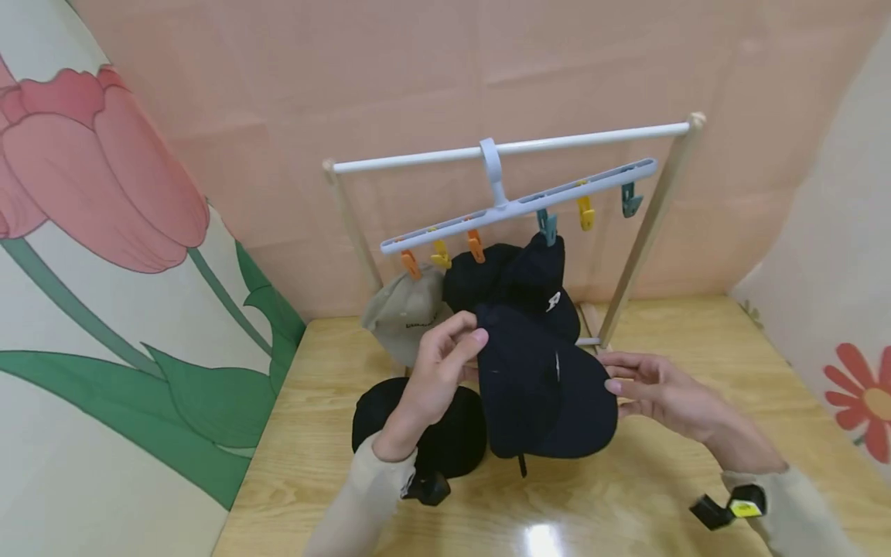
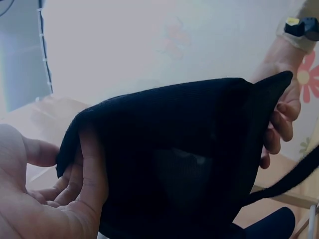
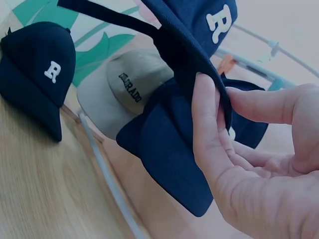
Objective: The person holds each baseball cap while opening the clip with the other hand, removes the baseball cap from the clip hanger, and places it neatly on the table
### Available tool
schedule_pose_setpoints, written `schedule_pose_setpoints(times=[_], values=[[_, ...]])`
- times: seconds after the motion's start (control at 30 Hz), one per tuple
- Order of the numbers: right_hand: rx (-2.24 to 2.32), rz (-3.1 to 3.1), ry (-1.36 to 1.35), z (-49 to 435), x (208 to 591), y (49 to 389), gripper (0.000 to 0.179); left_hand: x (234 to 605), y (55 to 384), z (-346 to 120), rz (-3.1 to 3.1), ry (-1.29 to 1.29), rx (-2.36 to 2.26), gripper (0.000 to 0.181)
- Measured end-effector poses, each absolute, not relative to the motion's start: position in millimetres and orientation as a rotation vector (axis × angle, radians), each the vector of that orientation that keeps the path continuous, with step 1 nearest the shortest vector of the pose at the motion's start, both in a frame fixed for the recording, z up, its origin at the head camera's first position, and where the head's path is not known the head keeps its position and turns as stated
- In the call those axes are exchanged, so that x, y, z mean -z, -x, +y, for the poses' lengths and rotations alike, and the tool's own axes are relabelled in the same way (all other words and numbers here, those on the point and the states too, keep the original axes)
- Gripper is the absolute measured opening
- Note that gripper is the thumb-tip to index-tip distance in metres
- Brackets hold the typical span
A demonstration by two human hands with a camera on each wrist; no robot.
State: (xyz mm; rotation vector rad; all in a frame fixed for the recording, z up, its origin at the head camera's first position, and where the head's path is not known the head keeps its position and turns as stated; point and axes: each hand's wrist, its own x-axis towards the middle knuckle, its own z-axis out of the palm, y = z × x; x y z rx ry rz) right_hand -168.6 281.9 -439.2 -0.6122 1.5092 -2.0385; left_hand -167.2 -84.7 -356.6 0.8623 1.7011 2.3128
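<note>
Both hands hold a navy baseball cap [image 1: 522, 387] in front of the rack, above the table. My left hand [image 1: 442, 371] pinches the crown's edge, its fingers reaching inside in the left wrist view. At the brim's right edge, my right hand [image 1: 657, 391] pinches between thumb and fingers. A white R shows on the held cap [image 3: 194, 35] in the right wrist view, and a strap [image 3: 109, 19] sticks out. Behind it, a tan cap [image 1: 400, 309] lettered COLORADO hangs at the hanger's left clips. Dark caps [image 1: 487, 275] hang beside it, partly covered.
A light blue hanger [image 1: 508, 207] with orange, yellow and teal clips tilts from the rack's white bar [image 1: 592, 139]. Wooden posts [image 1: 643, 240] support it. Another dark cap [image 1: 459, 433], marked with an R, lies on the wooden table [image 1: 306, 464], partly behind my left forearm.
</note>
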Motion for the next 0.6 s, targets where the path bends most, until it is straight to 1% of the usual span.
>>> schedule_pose_setpoints(times=[0.23, 0.43, 0.6], values=[[2.129, 1.549, 0.559, 263, 446, 168, 0.038, 355, 166, -96, 1.735, -0.832, -2.322, 0.026], [2.178, 1.511, 0.572, 254, 452, 167, 0.036, 357, 167, -104, 1.723, -0.840, -2.327, 0.011], [2.180, 1.561, 0.545, 246, 455, 165, 0.033, 359, 168, -114, 1.723, -0.835, -2.336, 0.010]])
